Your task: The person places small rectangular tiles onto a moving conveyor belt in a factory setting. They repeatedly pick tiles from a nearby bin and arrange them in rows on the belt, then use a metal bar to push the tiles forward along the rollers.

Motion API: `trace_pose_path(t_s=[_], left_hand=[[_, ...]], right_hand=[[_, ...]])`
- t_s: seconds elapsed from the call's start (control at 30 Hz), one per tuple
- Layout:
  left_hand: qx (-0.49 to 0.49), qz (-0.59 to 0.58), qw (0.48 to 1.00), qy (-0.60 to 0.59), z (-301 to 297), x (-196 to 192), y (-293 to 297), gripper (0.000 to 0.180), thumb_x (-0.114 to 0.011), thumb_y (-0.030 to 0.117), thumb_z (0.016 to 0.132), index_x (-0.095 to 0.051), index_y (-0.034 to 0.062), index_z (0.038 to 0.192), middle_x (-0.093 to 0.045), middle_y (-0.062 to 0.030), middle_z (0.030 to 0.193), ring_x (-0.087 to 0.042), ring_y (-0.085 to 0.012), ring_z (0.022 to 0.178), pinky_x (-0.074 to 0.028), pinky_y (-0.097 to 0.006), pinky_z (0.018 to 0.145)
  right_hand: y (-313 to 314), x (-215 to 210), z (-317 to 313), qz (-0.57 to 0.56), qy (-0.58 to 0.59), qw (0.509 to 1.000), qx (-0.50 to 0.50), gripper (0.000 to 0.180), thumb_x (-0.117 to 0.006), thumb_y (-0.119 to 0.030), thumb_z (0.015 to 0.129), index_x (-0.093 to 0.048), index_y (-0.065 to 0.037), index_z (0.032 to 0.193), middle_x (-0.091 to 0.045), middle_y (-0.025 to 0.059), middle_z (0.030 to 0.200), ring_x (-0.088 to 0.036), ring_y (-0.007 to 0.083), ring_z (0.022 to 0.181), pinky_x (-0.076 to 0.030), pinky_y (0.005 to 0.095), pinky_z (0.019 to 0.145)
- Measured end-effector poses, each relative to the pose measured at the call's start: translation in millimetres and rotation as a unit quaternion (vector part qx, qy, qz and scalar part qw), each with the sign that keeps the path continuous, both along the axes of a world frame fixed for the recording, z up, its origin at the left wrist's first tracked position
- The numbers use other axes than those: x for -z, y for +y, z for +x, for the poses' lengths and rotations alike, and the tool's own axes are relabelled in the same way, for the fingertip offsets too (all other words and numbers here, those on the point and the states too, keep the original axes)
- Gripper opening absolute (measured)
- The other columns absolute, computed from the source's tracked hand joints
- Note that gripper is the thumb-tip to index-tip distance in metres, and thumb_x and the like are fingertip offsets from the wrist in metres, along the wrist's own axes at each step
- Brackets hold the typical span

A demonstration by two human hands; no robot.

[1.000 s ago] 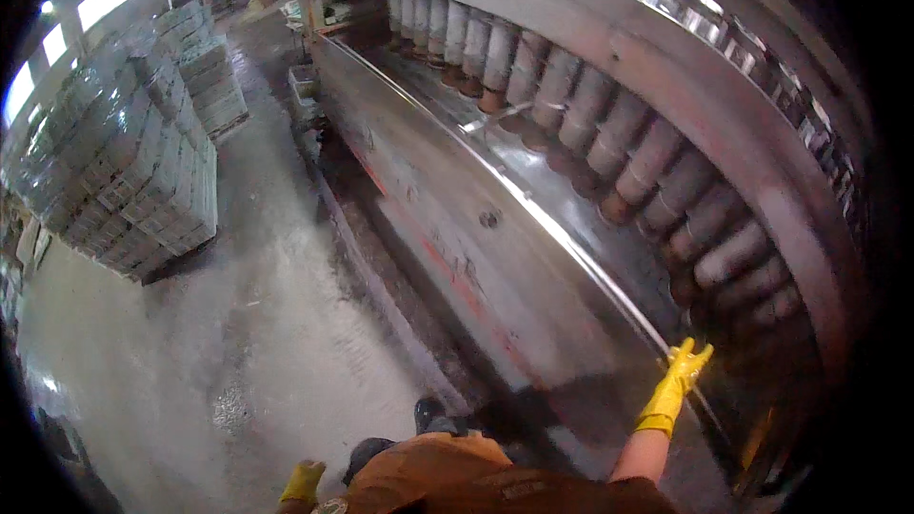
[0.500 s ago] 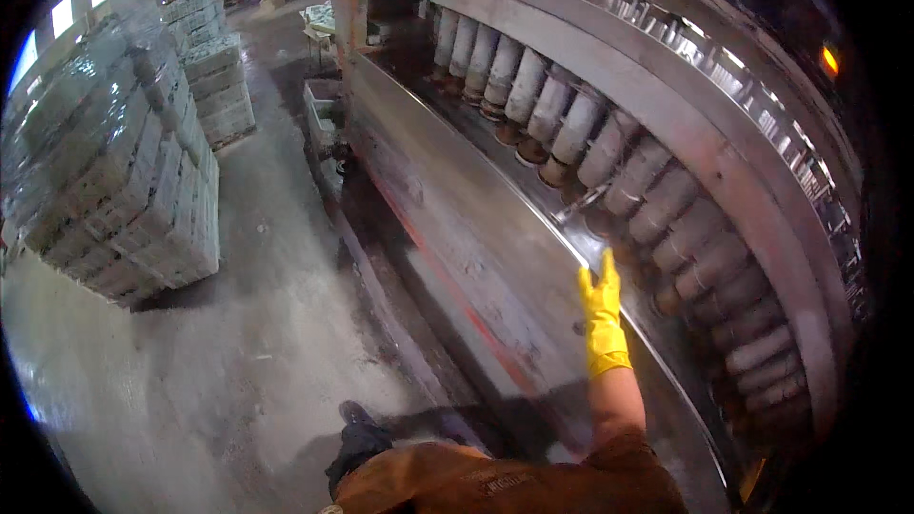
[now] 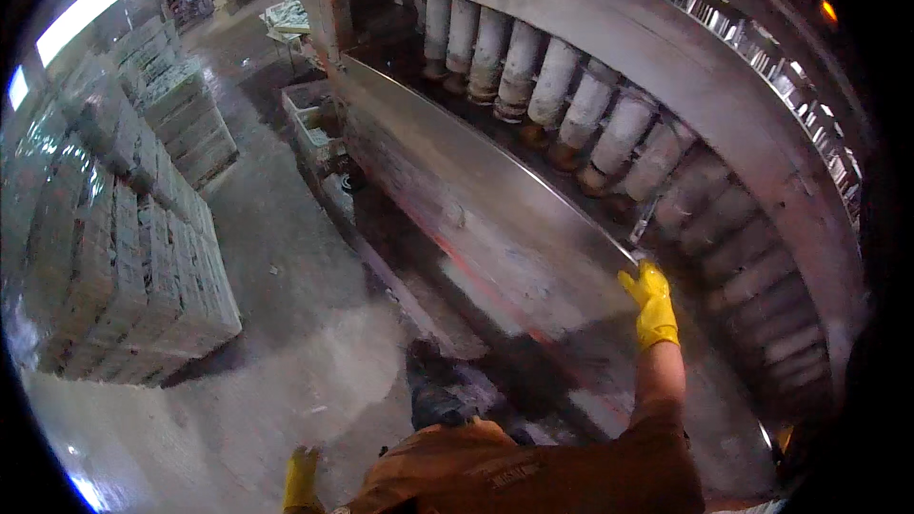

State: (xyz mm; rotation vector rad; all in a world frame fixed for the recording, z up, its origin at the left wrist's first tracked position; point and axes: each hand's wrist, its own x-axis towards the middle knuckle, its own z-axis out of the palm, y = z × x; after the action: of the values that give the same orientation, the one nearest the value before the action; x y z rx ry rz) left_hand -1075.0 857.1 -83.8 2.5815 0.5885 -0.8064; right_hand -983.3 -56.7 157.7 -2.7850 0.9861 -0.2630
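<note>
My right hand (image 3: 655, 303), in a yellow rubber glove, reaches forward to the raised metal edge (image 3: 581, 214) of a long machine. Its thumb stands away from the fingers, and the fingertips are at that edge, close by the lower end of a slim metal rod (image 3: 645, 221). Whether they touch the rod I cannot tell; nothing held is visible. Low at the bottom edge, my left hand (image 3: 301, 481) shows as a partly cut-off yellow glove beside my body, its fingers not clear.
Behind the edge stands a curved row of thick grey cylinders (image 3: 560, 81) under a wide metal beam (image 3: 590, 9). Wrapped stacks of pale blocks (image 3: 143, 276) stand on the floor to the left. A bin (image 3: 319, 128) is by the machine's far end, near a small table (image 3: 286, 17).
My right hand has come closer to the metal rod, its fingers less spread. My left glove has come into view at the bottom. The whole view has shifted.
</note>
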Motion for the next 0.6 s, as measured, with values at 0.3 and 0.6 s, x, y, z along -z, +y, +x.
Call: trace_pose_path(t_s=[0.3,0.6], left_hand=[[0.171,-0.123,0.977,0.009,234,-54,-93,0.062,-0.072,0.036,0.098,-0.064,-0.0052,0.144,-0.073,-0.0247,0.136,-0.072,-0.0345,0.123,-0.058,-0.044,0.102],[-0.061,-0.077,0.990,0.100,289,-81,-42,0.050,-0.070,0.032,0.100,-0.069,-0.0017,0.137,-0.073,-0.0236,0.133,-0.072,-0.0372,0.118,-0.058,-0.047,0.098]], right_hand=[[48,-11,313,0.166,0.099,0.968,-0.157,0.082,-0.074,-0.066,0.091,-0.065,-0.003,0.143,-0.067,0.0262,0.145,-0.063,0.0451,0.134,-0.050,0.0503,0.109],[114,-4,511,0.174,0.134,0.952,-0.214,0.102,-0.072,-0.075,0.089,-0.056,-0.002,0.157,-0.057,0.0243,0.159,-0.055,0.0388,0.147,-0.043,0.0462,0.120]])
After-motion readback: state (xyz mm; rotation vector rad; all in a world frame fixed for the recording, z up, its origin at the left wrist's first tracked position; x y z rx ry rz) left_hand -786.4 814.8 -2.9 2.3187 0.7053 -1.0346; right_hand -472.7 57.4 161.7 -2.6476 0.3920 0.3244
